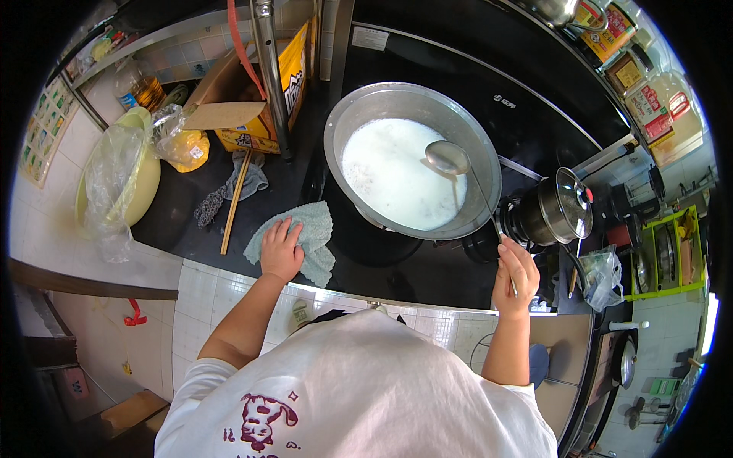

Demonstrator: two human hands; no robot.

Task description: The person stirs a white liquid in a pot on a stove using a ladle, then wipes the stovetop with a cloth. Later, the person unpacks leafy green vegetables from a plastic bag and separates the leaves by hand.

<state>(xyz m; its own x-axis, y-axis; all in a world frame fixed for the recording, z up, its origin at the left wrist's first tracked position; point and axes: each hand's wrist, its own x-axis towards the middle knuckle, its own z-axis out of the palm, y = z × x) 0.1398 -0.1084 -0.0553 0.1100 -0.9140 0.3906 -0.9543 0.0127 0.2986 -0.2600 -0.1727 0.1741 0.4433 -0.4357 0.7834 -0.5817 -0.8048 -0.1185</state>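
A wide metal pot [412, 91] with white, foamy liquid [401, 172] inside sits on the black stove in front of me. My right hand [513, 272] grips the long handle of a metal ladle [448, 157]. The ladle's bowl is over the liquid, inside the rim; whether it touches the surface I cannot tell. To the left of the pot, my left hand [282, 249] presses on a crumpled pale green cloth [315, 223] at the counter's front edge. Part of the cloth is hidden under the palm.
Wooden chopsticks [236, 200] and a grey rag [249, 177] lie left of the cloth. Behind them are a yellow cardboard box [252, 129] and a metal post [272, 74]. A yellow-green basin [148, 183] stands far left. Right of the big pot is a small lidded pot [550, 209].
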